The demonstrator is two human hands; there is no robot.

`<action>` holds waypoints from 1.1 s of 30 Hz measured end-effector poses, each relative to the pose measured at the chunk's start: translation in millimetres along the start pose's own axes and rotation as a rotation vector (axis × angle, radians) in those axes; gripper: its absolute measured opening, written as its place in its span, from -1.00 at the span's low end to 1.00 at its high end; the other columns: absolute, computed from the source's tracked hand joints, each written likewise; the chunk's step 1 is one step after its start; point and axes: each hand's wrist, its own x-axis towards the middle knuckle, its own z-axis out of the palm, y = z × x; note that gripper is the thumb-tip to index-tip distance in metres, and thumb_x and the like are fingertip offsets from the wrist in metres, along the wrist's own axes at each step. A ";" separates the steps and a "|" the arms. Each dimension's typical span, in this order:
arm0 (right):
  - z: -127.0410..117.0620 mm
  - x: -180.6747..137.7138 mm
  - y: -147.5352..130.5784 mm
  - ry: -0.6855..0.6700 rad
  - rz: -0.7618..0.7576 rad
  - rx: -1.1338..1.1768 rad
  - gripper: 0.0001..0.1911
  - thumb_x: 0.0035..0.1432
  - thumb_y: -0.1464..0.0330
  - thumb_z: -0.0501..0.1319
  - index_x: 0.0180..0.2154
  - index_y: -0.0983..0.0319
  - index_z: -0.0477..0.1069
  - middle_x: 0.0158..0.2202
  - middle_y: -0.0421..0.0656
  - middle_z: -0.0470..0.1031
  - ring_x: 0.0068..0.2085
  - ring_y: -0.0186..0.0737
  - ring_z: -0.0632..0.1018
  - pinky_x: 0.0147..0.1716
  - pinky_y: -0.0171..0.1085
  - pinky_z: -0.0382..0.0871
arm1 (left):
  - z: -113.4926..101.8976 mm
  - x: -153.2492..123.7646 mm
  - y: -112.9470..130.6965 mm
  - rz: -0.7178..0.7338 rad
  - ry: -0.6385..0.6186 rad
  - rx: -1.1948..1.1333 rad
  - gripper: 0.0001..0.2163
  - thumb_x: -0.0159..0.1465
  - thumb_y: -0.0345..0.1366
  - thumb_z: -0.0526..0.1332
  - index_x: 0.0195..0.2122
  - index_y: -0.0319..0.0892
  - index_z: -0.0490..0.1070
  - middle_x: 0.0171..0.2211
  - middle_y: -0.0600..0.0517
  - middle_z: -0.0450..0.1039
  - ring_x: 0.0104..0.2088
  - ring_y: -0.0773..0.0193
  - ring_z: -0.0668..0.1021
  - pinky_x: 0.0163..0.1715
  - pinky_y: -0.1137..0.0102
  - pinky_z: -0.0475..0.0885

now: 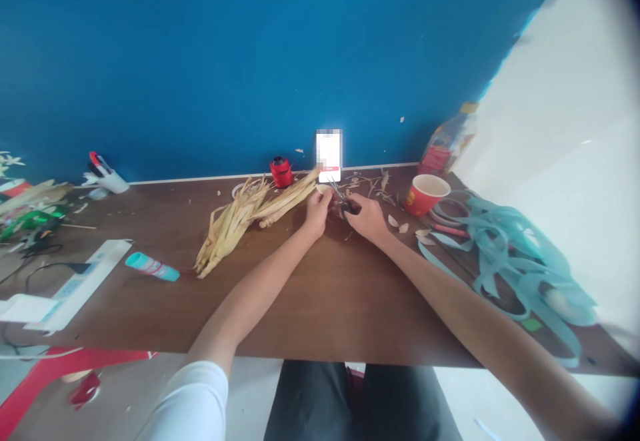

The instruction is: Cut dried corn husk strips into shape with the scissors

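My left hand [319, 209] pinches a small pale piece of dried husk [323, 189] at the far middle of the brown table [320, 308]. My right hand [365, 216] is closed on a pair of black-handled scissors [343, 200], whose blades point up toward the husk piece. A bundle of dried yellow corn husks [250, 218] lies just left of my left hand. Small cut husk pieces [397, 224] lie to the right of my right hand.
A red paper cup [425, 194], rolls of tape [450, 218] and tangled light-blue strips [520, 261] sit at the right. A phone [329, 154], a red thread spool [281, 172] and a plastic bottle [447, 138] stand by the blue wall. A teal tube [151, 267] and white box [75, 288] lie left.
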 end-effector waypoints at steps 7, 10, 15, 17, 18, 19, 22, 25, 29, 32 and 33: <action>-2.9 -1.7 3.7 -0.004 -0.011 -0.110 -0.72 -0.02 0.24 0.28 -0.20 0.08 0.58 -0.39 -0.20 0.61 -0.35 -0.12 0.55 -0.37 -0.26 0.25 | -3.8 2.8 -0.5 -0.028 -0.004 -0.067 -0.75 0.13 -0.17 0.39 -0.39 -0.24 0.44 -0.46 0.08 0.43 -0.46 0.46 0.43 -0.46 0.53 0.27; -4.0 -2.7 2.0 -0.012 -0.022 -0.115 -0.72 0.00 0.24 0.27 -0.19 0.09 0.57 -0.38 -0.19 0.62 -0.33 -0.11 0.55 -0.34 -0.25 0.27 | -3.8 3.9 0.0 -0.041 0.028 -0.116 -0.76 0.13 -0.16 0.39 -0.34 -0.23 0.47 -0.42 0.07 0.45 -0.44 0.44 0.45 -0.46 0.52 0.29; -3.9 -3.3 0.5 -0.033 -0.024 -0.147 -0.75 -0.01 0.25 0.27 -0.23 0.08 0.56 -0.40 -0.20 0.60 -0.32 -0.09 0.56 -0.32 -0.24 0.28 | -1.8 5.3 -1.5 -0.032 0.084 -0.103 -0.84 0.13 -0.28 0.38 -0.40 -0.24 0.45 -0.50 0.11 0.40 -0.47 0.46 0.42 -0.45 0.52 0.27; -3.6 -2.9 1.0 -0.034 -0.018 -0.157 -0.75 -0.02 0.25 0.26 -0.23 0.08 0.56 -0.39 -0.19 0.61 -0.30 -0.07 0.57 -0.31 -0.23 0.28 | -1.0 4.8 -1.7 -0.015 0.098 -0.066 -0.85 0.11 -0.32 0.39 -0.44 -0.24 0.44 -0.53 0.12 0.38 -0.48 0.47 0.41 -0.45 0.53 0.27; -3.6 -2.7 1.3 -0.037 -0.015 -0.158 -0.75 -0.02 0.25 0.26 -0.23 0.08 0.56 -0.39 -0.19 0.61 -0.30 -0.07 0.57 -0.32 -0.23 0.28 | -0.7 4.4 -1.4 -0.007 0.098 -0.056 -0.85 0.10 -0.32 0.39 -0.44 -0.24 0.44 -0.53 0.12 0.39 -0.48 0.47 0.41 -0.45 0.53 0.27; -3.7 -2.3 1.6 -0.039 -0.012 -0.158 -0.75 -0.02 0.25 0.26 -0.23 0.08 0.57 -0.38 -0.19 0.61 -0.30 -0.07 0.57 -0.32 -0.23 0.28 | -0.6 3.9 -1.0 0.000 0.092 -0.052 -0.84 0.09 -0.32 0.40 -0.43 -0.24 0.44 -0.52 0.13 0.39 -0.48 0.47 0.42 -0.45 0.53 0.27; -4.4 -1.2 2.1 -0.044 -0.004 -0.147 -0.75 -0.01 0.25 0.26 -0.23 0.08 0.57 -0.37 -0.20 0.61 -0.31 -0.09 0.56 -0.33 -0.25 0.27 | -1.1 3.0 0.5 0.011 0.059 -0.065 -0.79 0.06 -0.30 0.44 -0.40 -0.23 0.43 -0.51 0.13 0.40 -0.49 0.48 0.43 -0.45 0.54 0.27; -4.4 -0.6 2.7 -0.058 -0.015 -0.134 -0.76 0.00 0.25 0.26 -0.24 0.09 0.57 -0.40 -0.20 0.60 -0.33 -0.12 0.56 -0.33 -0.26 0.27 | -2.7 3.9 0.7 -0.019 0.045 -0.106 -0.78 0.08 -0.28 0.43 -0.42 -0.23 0.40 -0.50 0.11 0.41 -0.49 0.48 0.44 -0.46 0.54 0.28; -3.0 -0.7 4.2 -0.072 -0.042 -0.133 -0.78 0.00 0.28 0.26 -0.25 0.09 0.56 -0.41 -0.21 0.60 -0.35 -0.14 0.55 -0.32 -0.26 0.27 | -5.7 6.1 -0.4 -0.055 0.010 -0.181 -0.79 0.10 -0.30 0.42 -0.40 -0.23 0.40 -0.49 0.12 0.42 -0.50 0.48 0.44 -0.46 0.55 0.29; -2.3 -0.8 4.9 -0.078 -0.047 -0.134 -0.76 0.01 0.28 0.25 -0.22 0.09 0.56 -0.42 -0.21 0.60 -0.34 -0.13 0.55 -0.30 -0.25 0.28 | -7.4 6.8 0.1 -0.063 -0.012 -0.223 -0.80 0.10 -0.31 0.42 -0.39 -0.24 0.40 -0.49 0.12 0.42 -0.49 0.50 0.44 -0.47 0.56 0.29; -2.3 -0.8 4.9 -0.079 -0.047 -0.135 -0.76 0.02 0.28 0.25 -0.21 0.09 0.57 -0.41 -0.21 0.60 -0.34 -0.12 0.56 -0.29 -0.25 0.28 | -7.8 6.7 0.6 -0.066 -0.017 -0.232 -0.80 0.10 -0.31 0.42 -0.39 -0.24 0.40 -0.48 0.12 0.43 -0.49 0.50 0.44 -0.47 0.56 0.29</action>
